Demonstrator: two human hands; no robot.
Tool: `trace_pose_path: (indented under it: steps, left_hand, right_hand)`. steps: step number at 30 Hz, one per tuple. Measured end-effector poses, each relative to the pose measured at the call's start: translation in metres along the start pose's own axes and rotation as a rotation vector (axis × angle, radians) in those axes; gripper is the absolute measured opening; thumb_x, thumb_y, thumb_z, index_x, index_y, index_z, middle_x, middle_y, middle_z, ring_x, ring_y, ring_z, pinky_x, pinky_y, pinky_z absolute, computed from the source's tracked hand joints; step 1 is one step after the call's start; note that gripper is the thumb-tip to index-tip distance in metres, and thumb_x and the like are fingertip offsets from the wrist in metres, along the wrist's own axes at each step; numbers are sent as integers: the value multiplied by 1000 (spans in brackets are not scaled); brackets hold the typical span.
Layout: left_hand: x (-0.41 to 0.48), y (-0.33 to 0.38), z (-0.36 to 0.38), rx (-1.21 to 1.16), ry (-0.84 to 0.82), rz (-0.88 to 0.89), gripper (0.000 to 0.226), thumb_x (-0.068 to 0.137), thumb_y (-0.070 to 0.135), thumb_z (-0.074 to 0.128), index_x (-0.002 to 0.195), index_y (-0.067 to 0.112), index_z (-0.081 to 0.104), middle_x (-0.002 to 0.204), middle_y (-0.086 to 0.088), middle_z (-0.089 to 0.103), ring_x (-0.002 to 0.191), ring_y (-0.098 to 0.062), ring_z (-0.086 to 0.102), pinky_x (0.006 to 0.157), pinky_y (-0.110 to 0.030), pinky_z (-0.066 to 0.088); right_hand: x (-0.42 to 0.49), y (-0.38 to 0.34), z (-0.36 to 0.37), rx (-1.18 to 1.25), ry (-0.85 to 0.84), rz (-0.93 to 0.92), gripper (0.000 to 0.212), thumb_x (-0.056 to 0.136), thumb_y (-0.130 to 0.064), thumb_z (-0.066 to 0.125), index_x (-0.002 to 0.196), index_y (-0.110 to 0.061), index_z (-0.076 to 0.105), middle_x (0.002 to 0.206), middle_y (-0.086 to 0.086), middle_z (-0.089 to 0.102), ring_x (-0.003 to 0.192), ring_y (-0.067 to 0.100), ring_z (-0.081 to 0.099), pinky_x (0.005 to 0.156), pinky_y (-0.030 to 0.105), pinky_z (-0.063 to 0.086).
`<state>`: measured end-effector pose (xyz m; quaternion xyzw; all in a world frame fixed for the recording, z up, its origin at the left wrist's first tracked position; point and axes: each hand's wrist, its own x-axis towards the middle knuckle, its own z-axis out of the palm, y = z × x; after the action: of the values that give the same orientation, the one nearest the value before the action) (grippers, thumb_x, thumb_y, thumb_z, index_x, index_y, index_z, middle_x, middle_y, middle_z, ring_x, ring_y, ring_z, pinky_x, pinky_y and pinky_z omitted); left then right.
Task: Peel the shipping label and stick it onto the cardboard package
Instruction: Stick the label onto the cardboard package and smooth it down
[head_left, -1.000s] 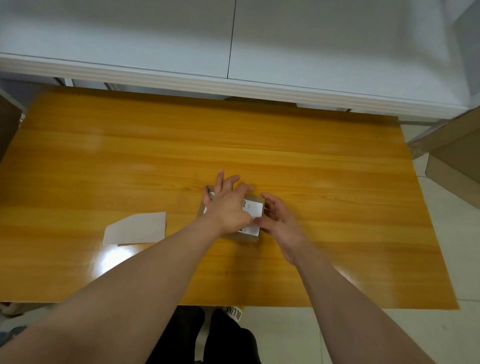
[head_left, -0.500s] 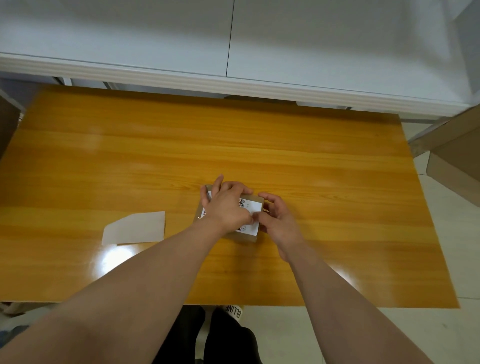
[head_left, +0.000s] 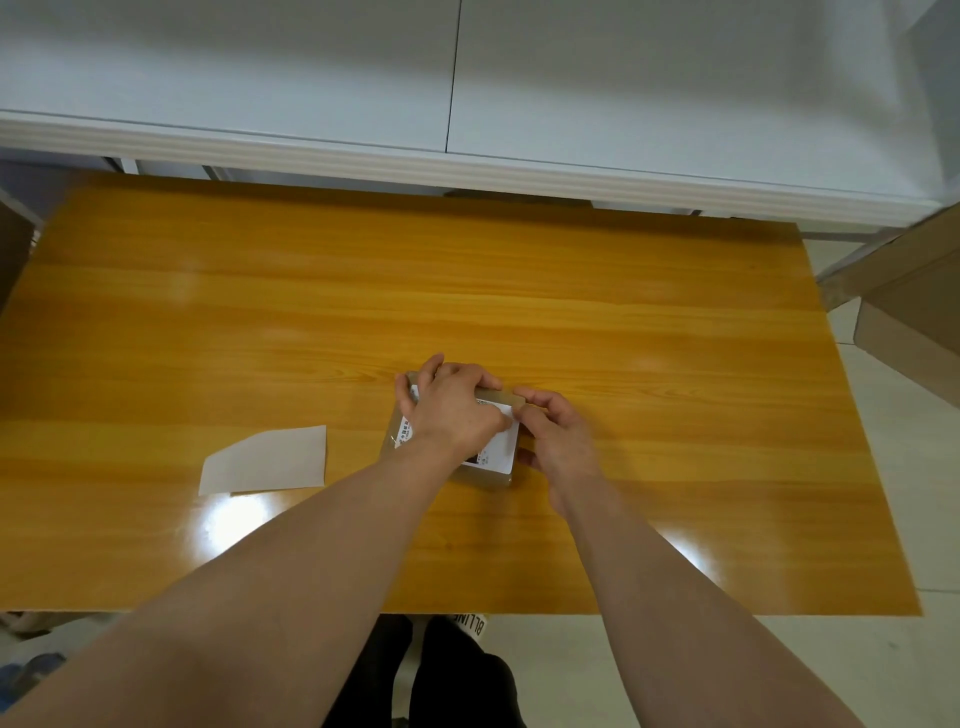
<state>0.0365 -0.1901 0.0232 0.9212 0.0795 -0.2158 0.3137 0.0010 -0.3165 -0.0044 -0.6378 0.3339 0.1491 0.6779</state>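
Note:
A small brown cardboard package (head_left: 485, 477) lies near the middle of the wooden table (head_left: 519, 291). A white shipping label (head_left: 500, 450) with dark print lies flat on its top face. My left hand (head_left: 453, 408) rests palm down on the label and hides most of it. My right hand (head_left: 557, 437) is at the package's right side, fingers curled against its edge and thumb touching the label's right margin. The label's far edge is hidden under my left fingers.
A pale backing sheet (head_left: 265, 461) lies flat on the table to the left of the package. White cabinets (head_left: 467, 78) run along the far edge. Open cardboard boxes (head_left: 914, 312) stand beyond the table's right side. My legs show below the near edge.
My left hand has curled and slid slightly right across the label. My right hand has closed in against the package's right edge.

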Motion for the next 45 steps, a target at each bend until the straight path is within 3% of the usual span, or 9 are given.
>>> trace_pose_path:
  steps: [7, 14, 17, 21, 28, 32, 35, 39, 45]
  left_hand:
    - [0, 2, 1, 5, 8, -33, 36, 74, 38, 74, 109, 38, 64, 139, 8, 53, 152, -16, 13, 121, -52, -9]
    - [-3, 6, -1, 10, 58, -136, 36, 77, 41, 72, 112, 38, 64, 126, 6, 62, 141, -22, 28, 120, -50, 3]
    - [-3, 7, -7, -22, 80, -224, 36, 78, 42, 70, 113, 36, 62, 122, 3, 63, 136, -26, 32, 114, -50, 15]
    - [0, 5, -16, -16, 42, -339, 45, 78, 47, 68, 117, 28, 56, 124, -2, 62, 130, -29, 36, 99, -49, 27]
    - [0, -7, -17, -232, -31, -508, 88, 68, 64, 64, 141, 28, 29, 136, -11, 56, 120, -40, 56, 106, -59, 38]
    - [-4, -9, -15, -406, -59, -392, 79, 81, 33, 72, 146, 42, 28, 142, -11, 35, 124, -39, 50, 99, -52, 51]
    - [-3, -15, -14, -388, -137, -281, 71, 81, 10, 63, 137, 48, 44, 139, -6, 34, 129, -36, 41, 98, -49, 53]
    - [-6, -22, -15, -467, -158, -261, 59, 74, 6, 67, 115, 46, 57, 129, -4, 38, 124, -38, 46, 95, -49, 55]
    - [-3, -27, -11, -600, -123, -293, 55, 50, 8, 70, 84, 50, 65, 125, -6, 50, 114, -40, 57, 81, -53, 61]
  right_hand:
    - [2, -5, 2, 59, 17, 58, 10, 93, -16, 68, 98, -22, 74, 111, 10, 75, 97, 27, 69, 92, 51, 56]
    - [-4, -13, -1, 49, -2, 41, 24, 103, -36, 51, 123, -33, 64, 114, -1, 71, 102, 22, 69, 89, 43, 59]
    - [-6, -15, -1, -11, 29, 45, 19, 100, -42, 53, 118, -38, 60, 119, -2, 67, 109, 22, 66, 96, 45, 56]
    - [-10, -19, 1, -135, 59, 42, 34, 98, -45, 55, 127, -28, 62, 121, -4, 66, 118, 23, 60, 104, 44, 48]
    - [-18, -20, 10, -199, -17, -28, 28, 99, -29, 60, 126, -25, 60, 113, -6, 65, 100, 15, 63, 69, 24, 46]
    - [-19, -22, 13, -255, -111, -47, 50, 92, -15, 66, 138, -27, 49, 112, -2, 61, 86, 10, 64, 65, 25, 52]
    - [-20, -22, 15, -276, -165, -23, 62, 86, -4, 69, 138, -29, 47, 118, 3, 61, 83, 12, 67, 57, 23, 52]
    - [-17, -15, 20, -285, -180, -32, 66, 79, 4, 68, 131, -32, 49, 135, 13, 54, 90, 25, 70, 52, 26, 54]
    - [-16, -17, 25, -248, -106, -28, 45, 84, 2, 64, 120, -23, 56, 108, 12, 63, 63, 23, 67, 46, 29, 54]
